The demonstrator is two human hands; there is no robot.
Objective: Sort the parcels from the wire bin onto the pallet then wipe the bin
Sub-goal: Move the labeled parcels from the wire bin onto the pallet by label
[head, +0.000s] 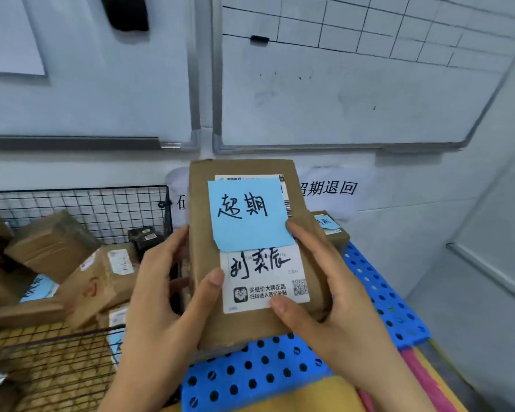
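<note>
On the held parcel point(199, 203), a blue note point(247, 215) covers much of the white label point(262, 292), and the label's finest print is too small to read. Behind the parcel, a wall sign point(330, 188) loses its first character; another sign point(177, 188) at its left edge is nearly all hidden. A second parcel point(330, 230) behind its right edge is mostly covered. Left of it, the wire bin point(72, 203) runs off frame.

wire bin point(81, 203) left, pallet point(250, 379) right

Left hand point(161, 292), right hand point(324, 292) raised side by side, thumbs on top, both gripping parcel point(250, 263).
</note>
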